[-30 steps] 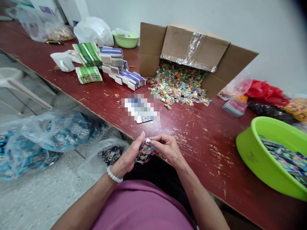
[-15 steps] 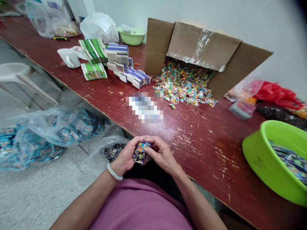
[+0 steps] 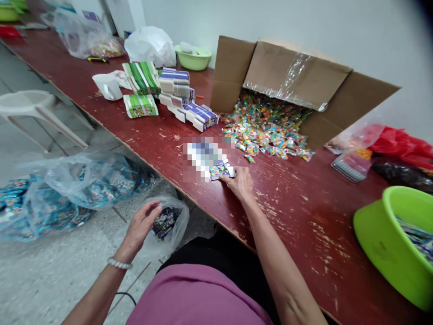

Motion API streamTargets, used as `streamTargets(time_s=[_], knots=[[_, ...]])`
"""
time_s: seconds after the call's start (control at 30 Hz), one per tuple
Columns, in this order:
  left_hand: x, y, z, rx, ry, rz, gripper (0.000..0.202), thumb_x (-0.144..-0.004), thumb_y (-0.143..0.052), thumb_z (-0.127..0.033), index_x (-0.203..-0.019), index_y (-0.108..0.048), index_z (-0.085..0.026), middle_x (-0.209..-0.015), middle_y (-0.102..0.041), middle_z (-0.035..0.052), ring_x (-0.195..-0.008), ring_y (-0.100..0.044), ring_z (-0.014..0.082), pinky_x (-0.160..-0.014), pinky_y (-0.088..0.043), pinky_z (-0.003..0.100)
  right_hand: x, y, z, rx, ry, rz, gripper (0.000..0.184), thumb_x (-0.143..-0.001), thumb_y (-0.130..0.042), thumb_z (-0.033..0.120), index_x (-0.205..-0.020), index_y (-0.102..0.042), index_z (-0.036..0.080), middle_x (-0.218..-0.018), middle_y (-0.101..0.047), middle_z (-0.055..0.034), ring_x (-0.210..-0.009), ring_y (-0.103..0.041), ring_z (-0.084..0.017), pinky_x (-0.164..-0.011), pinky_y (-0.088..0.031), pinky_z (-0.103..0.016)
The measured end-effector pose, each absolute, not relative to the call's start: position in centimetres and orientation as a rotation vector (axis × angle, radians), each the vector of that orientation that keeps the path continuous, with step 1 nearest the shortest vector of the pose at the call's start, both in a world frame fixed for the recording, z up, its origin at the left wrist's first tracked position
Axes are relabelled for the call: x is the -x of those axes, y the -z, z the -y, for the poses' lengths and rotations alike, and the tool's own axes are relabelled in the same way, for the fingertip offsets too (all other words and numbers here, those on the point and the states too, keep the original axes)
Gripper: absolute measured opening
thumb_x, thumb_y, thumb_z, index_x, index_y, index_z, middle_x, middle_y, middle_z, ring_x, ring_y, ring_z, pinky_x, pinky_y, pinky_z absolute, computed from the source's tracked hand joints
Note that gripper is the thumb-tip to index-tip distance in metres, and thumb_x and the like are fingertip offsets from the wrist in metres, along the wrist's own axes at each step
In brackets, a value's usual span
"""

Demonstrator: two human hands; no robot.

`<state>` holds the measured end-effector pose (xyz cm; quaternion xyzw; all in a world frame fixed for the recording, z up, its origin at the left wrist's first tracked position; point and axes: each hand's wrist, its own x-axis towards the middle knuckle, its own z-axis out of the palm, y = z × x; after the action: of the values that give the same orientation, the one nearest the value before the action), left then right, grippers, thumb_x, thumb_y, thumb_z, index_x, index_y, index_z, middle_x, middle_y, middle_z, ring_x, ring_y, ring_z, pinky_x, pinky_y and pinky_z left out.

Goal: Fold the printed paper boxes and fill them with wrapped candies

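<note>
My right hand (image 3: 241, 183) reaches over the red table and pinches the white flap end of a small printed carton (image 3: 219, 171). That carton lies against a stack (image 3: 203, 155) whose picture is blurred into blocks. Lower left, my left hand (image 3: 144, 223) holds nothing; its fingers are stretched out and apart. It hovers above a clear plastic bag (image 3: 181, 221) beside the table edge. Small dark printed packets (image 3: 164, 223) lie inside the bag.
Wrapped candies (image 3: 259, 137) spill from a tipped cardboard box (image 3: 291, 74). Carton bundles (image 3: 142, 106) stand to the left, near a white mug (image 3: 107, 86). A green tub (image 3: 372, 232) is at right. Bags of blue packets (image 3: 111, 180) and a white stool (image 3: 27, 99) are at left.
The small printed packet between both hands is no longer in them. My left hand moved left and opened over the bag; my right hand moved up to a carton by the stack.
</note>
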<state>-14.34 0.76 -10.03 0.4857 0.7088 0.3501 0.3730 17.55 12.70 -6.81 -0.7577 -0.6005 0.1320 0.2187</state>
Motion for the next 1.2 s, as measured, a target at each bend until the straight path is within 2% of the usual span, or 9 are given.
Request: streamTargets(time_s=[0.13,0.27,0.33,0.47,0.6,0.73,0.8,1.03,1.2], knots=[[11.3,7.6,-2.1,-1.55,-0.931,-1.795,0.047,-0.085,-0.054,-0.049,-0.118,-0.065,-0.017,-0.113,-0.069,0.0099,-0.105,-0.064,0.0261,-0.095,-0.048,0.04,-17.3,7.6,-12.3,2.0,-0.373,1.452,0.053,-0.069,-0.074,0.052,-0.109,-0.06,0.02,-0.111,-0.064,-0.0114,-0.105,-0.059,-0.031,-0.085,-0.044,-0.041],[7.4,4.9,-5.2,-2.003,-1.027,-1.761,0.041,-0.091,-0.05,-0.037,-0.125,-0.06,-0.017,-0.121,-0.067,0.0112,-0.113,-0.061,0.0256,-0.103,-0.043,0.041,-17.7,8.3,-12.0,1.84,-0.479,1.352,0.027,-0.08,-0.06,0.04,-0.099,-0.063,0.021,-0.092,-0.071,-0.0036,-0.083,-0.065,-0.022,-0.08,-0.045,-0.035],[5.8,4.0,-7.6,-2.206,-1.097,-1.719,0.045,-0.092,-0.049,-0.034,-0.133,-0.054,-0.016,-0.133,-0.06,0.0128,-0.124,-0.053,0.0257,-0.108,-0.038,0.041,-18.0,8.3,-11.9,1.815,-0.502,1.37,0.022,-0.084,-0.055,0.039,-0.094,-0.065,0.022,-0.087,-0.073,-0.002,-0.079,-0.065,-0.021,-0.078,-0.046,-0.033],[4.1,3.6,-12.5,-2.401,-0.969,-1.713,0.051,-0.092,-0.049,-0.03,-0.14,-0.049,-0.013,-0.139,-0.056,0.0154,-0.125,-0.05,0.028,-0.105,-0.038,0.042,-18.6,8.1,-11.7,1.788,-0.513,1.397,0.026,-0.085,-0.054,0.039,-0.099,-0.067,0.021,-0.088,-0.073,-0.0034,-0.081,-0.065,-0.021,-0.074,-0.047,-0.031],[2.9,3.9,-15.5,-2.653,-0.61,-1.643,0.055,-0.091,-0.05,-0.033,-0.143,-0.047,-0.017,-0.143,-0.052,0.0144,-0.117,-0.049,0.0341,-0.089,-0.042,0.047,-18.7,7.9,-11.6,1.793,-0.515,1.463,0.03,-0.085,-0.06,0.039,-0.109,-0.067,0.023,-0.091,-0.072,-0.0027,-0.085,-0.065,-0.021,-0.079,-0.046,-0.033],[1.9,4.1,-16.3,-2.828,-0.463,-1.479,0.041,-0.094,-0.045,-0.039,-0.129,-0.06,-0.023,-0.125,-0.064,0.0128,-0.105,-0.051,0.0337,-0.081,-0.038,0.047,-18.1,7.4,-11.5,1.913,-0.426,1.673,0.056,-0.082,-0.068,0.052,-0.133,-0.058,0.031,-0.115,-0.063,-0.0083,-0.108,-0.059,-0.029,-0.088,-0.042,-0.042],[1.6,4.1,-16.3,-2.862,-0.443,-1.416,0.037,-0.095,-0.044,-0.038,-0.122,-0.064,-0.024,-0.117,-0.067,0.0126,-0.103,-0.051,0.0328,-0.081,-0.036,0.047,-17.9,6.9,-11.7,1.974,-0.397,1.794,0.059,-0.084,-0.066,0.056,-0.138,-0.054,0.034,-0.121,-0.057,-0.0107,-0.113,-0.056,-0.031,-0.089,-0.042,-0.045],[1.6,3.9,-16.1,-2.906,-0.428,-1.35,0.034,-0.094,-0.047,-0.037,-0.12,-0.065,-0.023,-0.117,-0.067,0.0122,-0.104,-0.051,0.032,-0.078,-0.034,0.045,-18.1,5.2,-13.4,1.943,-0.537,1.992,0.061,-0.081,-0.072,0.05,-0.137,-0.054,0.035,-0.122,-0.05,-0.0107,-0.113,-0.056,-0.033,-0.089,-0.046,-0.049],[1.5,3.4,-15.4,-2.885,-0.476,-1.431,0.037,-0.094,-0.05,-0.04,-0.125,-0.062,-0.024,-0.119,-0.066,0.0107,-0.105,-0.052,0.0308,-0.076,-0.033,0.041,-18.1,5.7,-13.5,1.769,-0.524,1.956,0.057,-0.079,-0.076,0.036,-0.132,-0.056,0.031,-0.123,-0.047,-0.0088,-0.109,-0.058,-0.027,-0.088,-0.05,-0.042]])
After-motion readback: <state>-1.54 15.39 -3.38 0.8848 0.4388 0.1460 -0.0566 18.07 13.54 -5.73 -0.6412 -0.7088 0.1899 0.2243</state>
